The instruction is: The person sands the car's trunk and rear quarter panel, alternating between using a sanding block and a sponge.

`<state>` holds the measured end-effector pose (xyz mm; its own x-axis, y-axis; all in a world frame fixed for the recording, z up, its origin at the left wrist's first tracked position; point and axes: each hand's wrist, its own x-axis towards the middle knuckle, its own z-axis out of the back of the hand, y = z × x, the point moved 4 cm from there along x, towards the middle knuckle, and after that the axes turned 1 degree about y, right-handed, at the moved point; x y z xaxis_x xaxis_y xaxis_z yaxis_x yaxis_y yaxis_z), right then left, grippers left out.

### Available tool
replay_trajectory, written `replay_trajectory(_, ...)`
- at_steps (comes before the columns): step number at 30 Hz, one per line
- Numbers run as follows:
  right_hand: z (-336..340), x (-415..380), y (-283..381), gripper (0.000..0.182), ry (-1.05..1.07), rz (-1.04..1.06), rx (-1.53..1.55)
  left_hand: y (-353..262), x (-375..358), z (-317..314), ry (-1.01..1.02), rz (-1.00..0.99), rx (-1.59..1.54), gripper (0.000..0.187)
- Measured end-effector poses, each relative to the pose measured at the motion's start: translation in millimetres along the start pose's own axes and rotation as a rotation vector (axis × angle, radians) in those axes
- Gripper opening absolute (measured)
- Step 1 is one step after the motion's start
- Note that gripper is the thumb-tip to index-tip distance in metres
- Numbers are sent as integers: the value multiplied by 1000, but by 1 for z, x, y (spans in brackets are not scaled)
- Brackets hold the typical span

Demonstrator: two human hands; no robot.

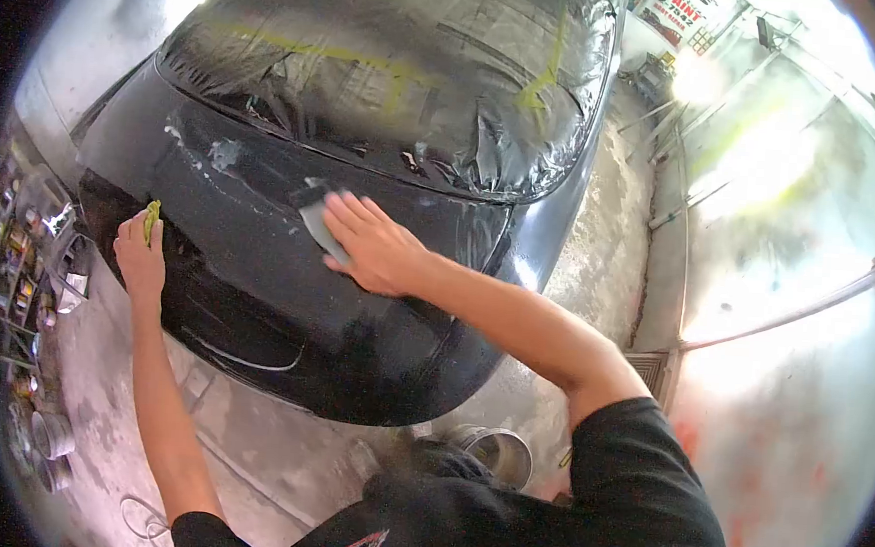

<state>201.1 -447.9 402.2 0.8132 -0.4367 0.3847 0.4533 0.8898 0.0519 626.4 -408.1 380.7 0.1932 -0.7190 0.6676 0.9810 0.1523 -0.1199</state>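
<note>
So the biggest thing here is the dark car [373, 340]; its glass is covered with black plastic sheeting [370, 59], all wrinkly near the lower edge; pale patches [225, 155] show on the panel below it; the right hand [379, 252] is pretty much flat, fingers extended over a grey pad [324, 230] that lies against the panel, near those patches; the left hand [140, 260] is over at the car's left edge, fingers closed around a small yellow-green cloth [152, 222].
</note>
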Motion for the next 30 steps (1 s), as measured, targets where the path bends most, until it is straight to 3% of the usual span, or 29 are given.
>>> replay_trajectory(4,41,-144,-9,71,194,-96,74,-3,2,-2,8,22,9,34)
replay_trajectory(6,49,-148,-10,72,225,-103,50,-10,4,1,13,19,32,34)
replay_trajectory(13,-29,73,-10,61,53,146,35,-4,4,0,-83,-25,40,33)
replay_trajectory(16,-29,79,-4,60,49,127,47,-1,-2,-1,-83,-33,54,33)
replay_trajectory(22,57,-152,-12,80,326,39,182,-6,1,-4,-63,5,118,32)
replay_trajectory(25,51,-131,-11,83,365,59,133,-9,3,-7,-106,3,131,29)
replay_trajectory(29,4,26,7,63,228,259,64,-8,2,-6,-138,20,135,29)
replay_trajectory(30,-20,55,7,57,91,295,65,-8,1,-5,-160,12,123,29)
